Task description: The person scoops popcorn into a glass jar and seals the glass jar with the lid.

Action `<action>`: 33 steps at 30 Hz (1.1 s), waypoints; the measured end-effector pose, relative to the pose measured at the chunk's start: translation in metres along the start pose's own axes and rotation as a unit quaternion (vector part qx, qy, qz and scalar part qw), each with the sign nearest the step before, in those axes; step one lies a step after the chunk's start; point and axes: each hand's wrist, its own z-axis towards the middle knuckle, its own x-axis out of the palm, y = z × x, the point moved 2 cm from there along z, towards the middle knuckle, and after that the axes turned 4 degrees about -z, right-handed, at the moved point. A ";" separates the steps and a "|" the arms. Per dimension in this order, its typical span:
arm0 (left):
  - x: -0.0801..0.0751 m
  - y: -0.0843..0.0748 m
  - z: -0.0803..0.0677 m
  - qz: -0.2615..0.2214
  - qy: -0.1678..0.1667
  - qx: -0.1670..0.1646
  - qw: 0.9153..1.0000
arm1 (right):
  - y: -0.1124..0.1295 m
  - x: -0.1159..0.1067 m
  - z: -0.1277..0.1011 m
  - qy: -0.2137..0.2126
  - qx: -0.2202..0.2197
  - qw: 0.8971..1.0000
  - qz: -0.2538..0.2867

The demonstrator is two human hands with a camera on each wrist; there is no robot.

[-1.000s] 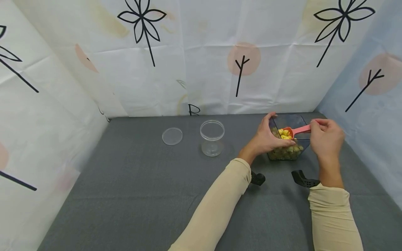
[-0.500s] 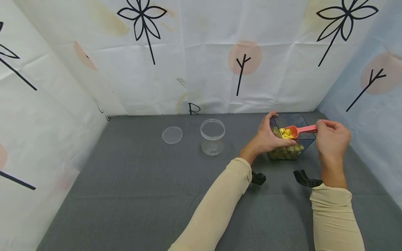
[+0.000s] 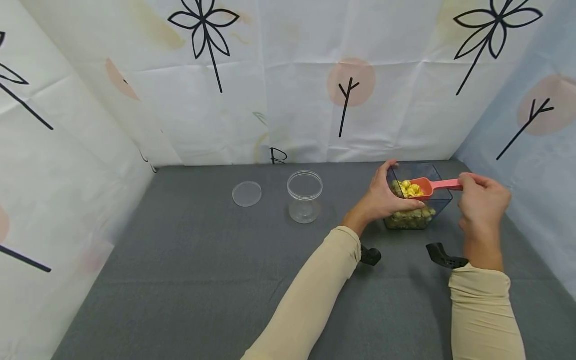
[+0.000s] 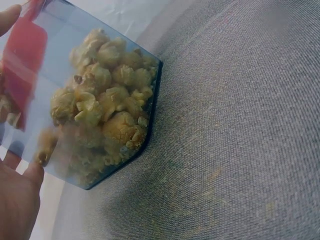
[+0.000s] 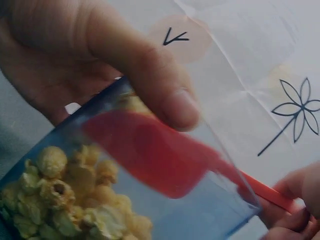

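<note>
A clear dark-tinted square container [image 3: 438,201] holds popcorn [image 3: 411,217] at the right of the grey table. My left hand [image 3: 382,197] grips its left wall, thumb on the near side. My right hand [image 3: 483,205] pinches the handle of a pink scoop [image 3: 432,186], whose bowl carries yellow popcorn just above the container. In the left wrist view the popcorn [image 4: 107,107] shows through the container wall [image 4: 60,55]. The right wrist view shows the scoop [image 5: 150,150] through the container wall, with my left thumb [image 5: 150,75] pressed on it.
An empty clear jar [image 3: 305,196] stands upright left of the container, and its round lid [image 3: 247,194] lies flat further left. Patterned white sheets wall in the grey table [image 3: 202,280] at the back and both sides.
My right hand has drawn the loaded scoop to the right and lifted it a little out of the container. The left hand and container stayed put.
</note>
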 end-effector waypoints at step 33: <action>0.000 0.001 0.000 -0.015 0.007 -0.002 1.000 | -0.006 -0.008 0.013 -0.006 0.074 0.990 0.123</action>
